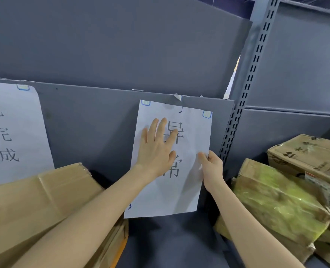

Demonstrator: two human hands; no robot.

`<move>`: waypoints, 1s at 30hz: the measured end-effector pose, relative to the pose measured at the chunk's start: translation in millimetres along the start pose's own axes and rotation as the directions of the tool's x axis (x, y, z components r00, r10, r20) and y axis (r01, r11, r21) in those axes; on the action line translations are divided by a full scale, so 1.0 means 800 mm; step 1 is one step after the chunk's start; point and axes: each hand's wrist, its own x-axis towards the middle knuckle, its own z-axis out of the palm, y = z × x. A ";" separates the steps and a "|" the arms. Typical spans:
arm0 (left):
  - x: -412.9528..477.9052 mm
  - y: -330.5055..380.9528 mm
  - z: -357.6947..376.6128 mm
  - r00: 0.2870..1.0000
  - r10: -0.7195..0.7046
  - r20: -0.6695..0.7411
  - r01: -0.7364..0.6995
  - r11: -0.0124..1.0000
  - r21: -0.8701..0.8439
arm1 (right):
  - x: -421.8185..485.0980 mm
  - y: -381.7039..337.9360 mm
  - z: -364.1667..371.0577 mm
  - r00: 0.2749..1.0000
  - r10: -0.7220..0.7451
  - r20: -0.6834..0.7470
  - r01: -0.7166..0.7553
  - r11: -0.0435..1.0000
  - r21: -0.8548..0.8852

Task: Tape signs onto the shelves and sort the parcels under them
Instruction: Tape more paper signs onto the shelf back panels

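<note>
Our left hand (156,146) pressed flat on the paper sign (189,190); our right hand (211,167) pinched its right edge.

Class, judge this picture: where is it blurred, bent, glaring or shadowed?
Head view: the lens bows the grey slotted metal upright; the yellow-green plastic-wrapped parcel is smeared, with glare; the left hand casts a shadow on the white paper sign, whose black characters read sharp.
</note>
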 end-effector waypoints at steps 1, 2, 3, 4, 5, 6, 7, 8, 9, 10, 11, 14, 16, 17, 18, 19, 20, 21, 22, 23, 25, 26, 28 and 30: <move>0.004 -0.002 0.001 0.999 -0.025 0.024 0.025 1.000 0.012 | 0.004 0.001 0.003 1.000 -0.006 0.004 0.006 1.000 0.002; 0.007 -0.003 0.002 0.998 -0.047 0.033 0.046 0.999 0.029 | 0.007 0.001 0.006 1.000 -0.009 0.008 0.009 1.000 0.005; 0.011 -0.004 0.003 0.997 -0.067 0.022 0.067 0.997 0.030 | 0.011 0.001 0.009 1.000 -0.012 0.009 0.012 1.000 0.008; 0.014 -0.007 0.007 0.996 -0.084 0.020 0.083 0.996 0.026 | 0.015 0.001 0.011 1.000 -0.013 0.013 0.013 1.000 0.010; 0.016 -0.010 0.009 0.994 -0.106 0.016 0.105 0.994 0.020 | 0.018 0.000 0.014 1.000 -0.013 0.019 0.013 1.000 0.011; 0.019 -0.015 0.014 0.993 -0.119 -0.027 0.120 0.993 0.018 | 0.021 -0.001 0.016 1.000 -0.016 0.025 0.016 1.000 0.010; 0.021 -0.019 0.017 0.988 -0.119 -0.103 0.122 0.992 0.023 | 0.023 -0.003 0.019 0.999 -0.023 0.024 0.023 1.000 0.007; 0.024 -0.022 0.019 0.981 -0.117 -0.153 0.122 0.992 0.024 | 0.026 -0.004 0.022 0.999 -0.033 0.023 0.033 0.999 0.004; 0.026 -0.025 0.024 0.977 -0.112 -0.183 0.119 0.993 0.027 | 0.027 -0.005 0.025 0.999 -0.046 0.020 0.046 0.999 0.007; 0.028 -0.029 0.030 0.975 -0.112 -0.194 0.119 0.992 0.028 | 0.029 -0.005 0.028 0.998 -0.059 0.019 0.058 0.998 0.015; 0.030 -0.033 0.035 0.972 -0.116 -0.203 0.124 0.992 0.028 | 0.029 -0.005 0.031 0.998 -0.067 0.019 0.067 0.998 0.020; 0.034 -0.038 0.041 0.958 -0.121 -0.261 0.136 0.990 0.041 | 0.033 -0.002 0.036 0.998 -0.065 0.019 0.064 0.998 0.025; 0.036 -0.042 0.050 0.946 -0.104 -0.307 0.131 0.989 0.068 | 0.036 0.000 0.036 0.998 -0.052 0.028 0.051 0.998 0.021; 0.037 -0.044 0.054 0.938 -0.090 -0.335 0.123 0.989 0.080 | 0.039 0.000 0.036 0.998 -0.047 0.037 0.046 0.999 0.020; 0.039 -0.046 0.057 0.930 -0.084 -0.359 0.122 0.989 0.085 | 0.041 -0.001 0.036 0.998 -0.048 0.041 0.047 0.999 0.017; 0.040 -0.046 0.061 0.923 -0.081 -0.376 0.121 0.989 0.083 | 0.043 -0.003 0.036 0.998 -0.059 0.036 0.059 0.998 0.009; 0.040 -0.046 0.063 0.919 -0.077 -0.386 0.120 0.989 0.086 | 0.045 -0.006 0.037 0.996 -0.083 0.024 0.083 0.997 0.001; 0.039 -0.046 0.065 0.918 -0.077 -0.388 0.122 0.988 0.092 | 0.048 -0.011 0.037 0.993 -0.118 0.005 0.118 0.993 -0.006; 0.039 -0.046 0.067 0.917 -0.075 -0.391 0.125 0.987 0.103 | 0.050 -0.018 0.038 0.987 -0.159 -0.015 0.159 0.987 -0.012; 0.040 -0.047 0.069 0.915 -0.072 -0.398 0.127 0.985 0.114 | 0.053 -0.026 0.038 0.980 -0.198 -0.034 0.197 0.980 -0.022; 0.041 -0.046 0.071 0.907 -0.074 -0.415 0.132 0.985 0.113 | 0.061 -0.045 0.037 0.967 -0.246 -0.061 0.243 0.969 -0.052; 0.041 -0.046 0.071 0.903 -0.079 -0.422 0.138 0.984 0.112 | 0.066 -0.053 0.035 0.964 -0.257 -0.071 0.251 0.965 -0.079; 0.041 -0.045 0.071 0.899 -0.084 -0.429 0.151 0.981 0.125 | 0.074 -0.065 0.032 0.958 -0.277 -0.076 0.265 0.954 -0.140; 0.040 -0.045 0.072 0.897 -0.081 -0.434 0.152 0.980 0.132 | 0.078 -0.070 0.031 0.954 -0.293 -0.067 0.277 0.943 -0.184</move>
